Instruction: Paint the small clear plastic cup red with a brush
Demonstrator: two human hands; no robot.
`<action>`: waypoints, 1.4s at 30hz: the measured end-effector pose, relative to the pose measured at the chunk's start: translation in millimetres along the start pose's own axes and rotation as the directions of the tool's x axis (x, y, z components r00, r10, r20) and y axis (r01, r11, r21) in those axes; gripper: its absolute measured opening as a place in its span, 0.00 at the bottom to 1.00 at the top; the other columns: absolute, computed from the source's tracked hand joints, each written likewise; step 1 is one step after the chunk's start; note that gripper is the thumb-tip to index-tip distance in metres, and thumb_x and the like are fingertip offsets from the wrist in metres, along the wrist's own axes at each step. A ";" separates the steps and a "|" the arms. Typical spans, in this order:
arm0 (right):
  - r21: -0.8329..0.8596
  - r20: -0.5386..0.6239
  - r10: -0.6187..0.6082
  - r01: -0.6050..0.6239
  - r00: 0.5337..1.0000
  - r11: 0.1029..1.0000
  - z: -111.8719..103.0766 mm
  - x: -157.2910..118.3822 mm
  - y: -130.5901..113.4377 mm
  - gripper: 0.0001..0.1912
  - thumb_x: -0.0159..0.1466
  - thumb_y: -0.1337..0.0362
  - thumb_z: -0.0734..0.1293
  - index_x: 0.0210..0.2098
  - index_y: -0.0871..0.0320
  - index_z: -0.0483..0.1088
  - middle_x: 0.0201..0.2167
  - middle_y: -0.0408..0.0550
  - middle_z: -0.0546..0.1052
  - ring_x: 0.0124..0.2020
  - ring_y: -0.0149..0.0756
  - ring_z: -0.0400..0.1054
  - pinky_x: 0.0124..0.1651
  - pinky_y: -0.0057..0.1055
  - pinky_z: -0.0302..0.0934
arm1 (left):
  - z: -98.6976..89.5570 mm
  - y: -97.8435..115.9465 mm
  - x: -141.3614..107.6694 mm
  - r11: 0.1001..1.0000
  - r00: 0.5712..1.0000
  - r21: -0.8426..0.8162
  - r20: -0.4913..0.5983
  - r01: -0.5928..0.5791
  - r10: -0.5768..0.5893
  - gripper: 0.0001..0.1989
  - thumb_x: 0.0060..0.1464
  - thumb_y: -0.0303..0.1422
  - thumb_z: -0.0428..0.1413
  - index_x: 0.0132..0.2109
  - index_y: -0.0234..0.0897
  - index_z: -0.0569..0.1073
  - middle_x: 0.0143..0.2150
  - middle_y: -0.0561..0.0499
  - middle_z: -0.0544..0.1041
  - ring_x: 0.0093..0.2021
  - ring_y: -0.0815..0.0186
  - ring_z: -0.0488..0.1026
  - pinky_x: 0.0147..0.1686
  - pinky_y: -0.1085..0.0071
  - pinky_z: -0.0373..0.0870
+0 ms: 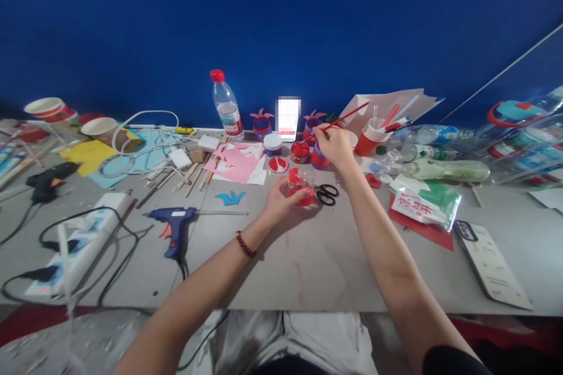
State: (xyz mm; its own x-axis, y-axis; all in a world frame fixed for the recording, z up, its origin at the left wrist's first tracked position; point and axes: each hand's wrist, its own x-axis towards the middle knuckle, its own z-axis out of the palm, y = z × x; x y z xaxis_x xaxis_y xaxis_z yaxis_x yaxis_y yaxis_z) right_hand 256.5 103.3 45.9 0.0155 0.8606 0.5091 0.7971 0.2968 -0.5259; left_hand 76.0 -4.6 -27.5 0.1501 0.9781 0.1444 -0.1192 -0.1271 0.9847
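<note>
My left hand (281, 198) is wrapped round a small clear plastic cup (301, 186) with red paint on it, held just above the table. Farther back, my right hand (334, 143) pinches a thin red paintbrush (343, 117), its tip down at an open jar of red paint (299, 152). The jar's red-smeared lid (278, 164) lies to its left, with a white-lidded jar (272, 143) behind. Black-handled scissors (327, 194) rest right of the clear cup. A red and blue painted cup (319, 158) stands below my right hand.
A blue glue gun (176, 228) and power strip (83, 246) with cables lie left. Pink paper (233, 161) and a bottle (229, 111) are behind them. Red cups (372, 140), plastic bottles (448, 170) and a phone (492, 263) are right.
</note>
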 end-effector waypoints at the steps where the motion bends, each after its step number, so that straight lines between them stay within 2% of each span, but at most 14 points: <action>1: -0.001 0.004 -0.001 0.001 1.000 1.000 1.9 -0.4 1.0 0.16 0.70 0.59 0.62 0.32 0.55 0.78 0.39 0.51 0.83 0.41 0.47 0.77 0.47 0.42 0.68 | 0.2 1.2 0.0 1.000 1.000 0.006 -0.006 -0.011 0.011 0.12 0.49 0.42 0.69 0.40 0.45 0.82 0.47 0.44 0.81 0.53 0.49 0.75 0.57 0.45 0.69; 7: -0.035 0.044 -0.029 0.031 0.999 0.999 5.0 -2.7 -2.1 0.14 0.69 0.62 0.62 0.34 0.57 0.79 0.39 0.53 0.83 0.45 0.49 0.76 0.51 0.42 0.67 | 1.2 4.1 -0.6 1.000 1.000 0.029 -0.021 -0.008 0.009 0.12 0.50 0.41 0.69 0.40 0.43 0.82 0.46 0.43 0.81 0.50 0.50 0.77 0.56 0.47 0.70; 13: -0.102 0.060 0.014 -0.008 0.998 0.995 -6.2 -1.7 -11.4 0.19 0.70 0.59 0.60 0.29 0.58 0.77 0.33 0.56 0.81 0.38 0.50 0.75 0.44 0.42 0.66 | 0.7 3.7 -1.0 0.999 0.999 0.010 0.016 0.048 -0.048 0.12 0.51 0.43 0.68 0.41 0.45 0.82 0.46 0.44 0.81 0.48 0.52 0.77 0.53 0.47 0.72; 16: -0.081 0.025 0.010 -0.008 1.000 0.997 -7.4 -1.8 -11.4 0.19 0.71 0.58 0.60 0.30 0.58 0.77 0.36 0.56 0.82 0.41 0.49 0.76 0.46 0.42 0.66 | 0.4 4.9 -0.9 0.998 0.999 0.029 -0.005 0.046 -0.046 0.11 0.50 0.42 0.68 0.41 0.45 0.82 0.47 0.45 0.81 0.50 0.52 0.77 0.54 0.48 0.72; 20: -0.013 -0.007 -0.053 0.053 0.999 0.998 -0.3 -3.1 -6.7 0.17 0.70 0.59 0.60 0.34 0.56 0.79 0.40 0.52 0.83 0.44 0.48 0.76 0.50 0.42 0.67 | 0.7 5.1 -0.2 0.999 1.000 0.049 -0.015 0.003 -0.002 0.09 0.50 0.41 0.68 0.38 0.45 0.82 0.46 0.46 0.81 0.52 0.52 0.75 0.57 0.48 0.70; 27: -0.011 0.061 -0.093 0.093 0.994 0.996 5.1 -4.3 -5.6 0.17 0.69 0.60 0.60 0.32 0.56 0.79 0.40 0.55 0.83 0.47 0.51 0.75 0.54 0.45 0.68 | 0.8 2.7 0.1 0.999 0.999 0.049 -0.034 -0.021 0.023 0.11 0.49 0.43 0.68 0.39 0.44 0.82 0.45 0.44 0.81 0.52 0.50 0.76 0.57 0.46 0.69; 30: -0.036 0.044 -0.076 0.078 0.996 0.996 0.2 -3.8 -7.9 0.19 0.69 0.57 0.60 0.29 0.56 0.77 0.36 0.56 0.82 0.44 0.51 0.76 0.51 0.47 0.68 | 0.7 3.9 -0.4 0.999 1.000 0.032 -0.020 -0.010 0.011 0.11 0.50 0.43 0.68 0.39 0.46 0.82 0.45 0.45 0.81 0.52 0.50 0.76 0.57 0.46 0.70; 34: -0.068 -0.006 -0.050 0.050 0.999 0.996 -5.8 -2.9 -8.6 0.22 0.70 0.55 0.59 0.27 0.56 0.76 0.33 0.55 0.81 0.39 0.48 0.75 0.45 0.43 0.69 | 1.1 5.8 -1.1 0.998 0.998 0.001 0.008 0.065 -0.065 0.12 0.50 0.44 0.68 0.41 0.46 0.82 0.45 0.44 0.81 0.50 0.50 0.77 0.56 0.45 0.71; 38: -0.031 -0.039 -0.048 0.047 0.998 0.998 -4.7 -2.8 -7.0 0.20 0.70 0.56 0.60 0.31 0.55 0.78 0.37 0.53 0.83 0.41 0.47 0.76 0.47 0.41 0.68 | 1.4 6.3 -1.4 0.998 0.998 0.015 -0.002 0.069 -0.069 0.12 0.50 0.44 0.68 0.40 0.45 0.82 0.45 0.44 0.81 0.49 0.50 0.77 0.56 0.43 0.70; 42: 0.004 -0.008 -0.066 0.067 0.998 0.998 2.4 -3.7 -4.8 0.17 0.70 0.58 0.61 0.33 0.56 0.79 0.39 0.53 0.83 0.45 0.48 0.76 0.51 0.42 0.68 | 0.9 5.6 -1.4 0.998 0.999 0.038 -0.022 0.046 -0.045 0.12 0.49 0.43 0.68 0.38 0.43 0.82 0.44 0.44 0.81 0.50 0.51 0.76 0.57 0.44 0.69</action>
State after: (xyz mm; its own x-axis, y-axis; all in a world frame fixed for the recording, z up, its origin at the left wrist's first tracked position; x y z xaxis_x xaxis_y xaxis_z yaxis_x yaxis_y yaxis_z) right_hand 251.2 99.7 44.9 -0.0325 0.8355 0.5486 0.7942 0.3548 -0.4934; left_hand 76.0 -6.8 -22.1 0.1337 0.9862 0.0977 -0.0747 -0.0882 0.9933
